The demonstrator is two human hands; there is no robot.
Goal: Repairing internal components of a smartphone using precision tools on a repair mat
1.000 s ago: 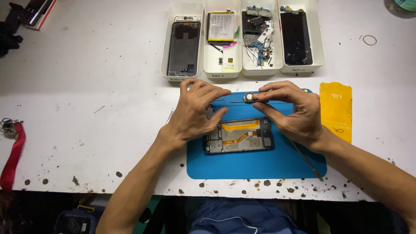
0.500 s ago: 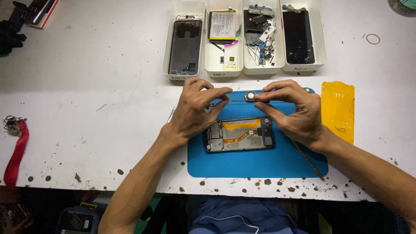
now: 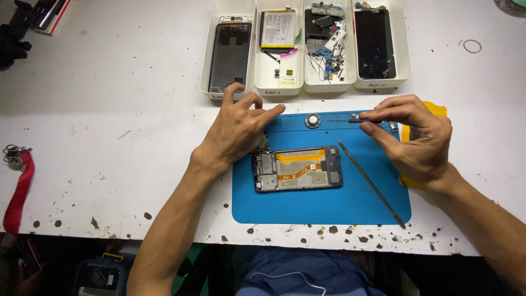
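An opened phone frame point(image 3: 298, 169) with an orange flex cable lies on a blue work mat point(image 3: 323, 203). My left hand point(image 3: 238, 129) rests with spread fingers at the mat's upper left corner, just above the frame's left end. My right hand point(image 3: 413, 137) pinches thin black tweezers point(image 3: 350, 120) near the mat's upper right; a tiny part sits at their tip. A small round speaker part point(image 3: 313, 120) lies on the mat between my hands. A long metal pry tool point(image 3: 372, 185) lies diagonally on the mat.
Four white trays point(image 3: 304, 85) at the back hold a phone back cover, a battery, boards with small parts, and a dark screen. A yellow card point(image 3: 438, 109) lies under my right hand. A red strap with keys point(image 3: 16, 189) is at the left edge.
My right hand moved right, away from the round speaker part, which now lies alone on the mat. My left hand lifted off the frame and spread its fingers.
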